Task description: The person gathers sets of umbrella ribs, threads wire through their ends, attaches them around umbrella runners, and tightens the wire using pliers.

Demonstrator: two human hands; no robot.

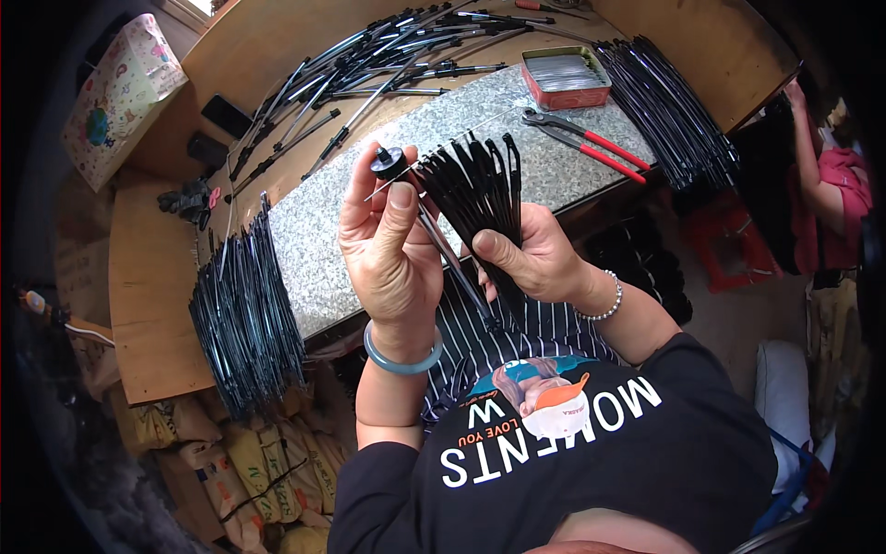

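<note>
My left hand is raised above the near edge of a speckled grey slab, its fingers and thumb closed round the top of a metal umbrella shaft. A round black plastic cap crowns that shaft, and a thin wire sticks out beside my thumb. Just to the right, my right hand grips a fanned bundle of black umbrella ribs, thumb across the front. The ribs' upper ends lean toward the cap and the wire. My palms hide where the shaft and ribs pass below.
Many loose umbrella shafts lie at the back. Rib bundles hang over the edge at left and right. Red-handled pliers and a red tin of thin wires lie on the slab. Another person is far right.
</note>
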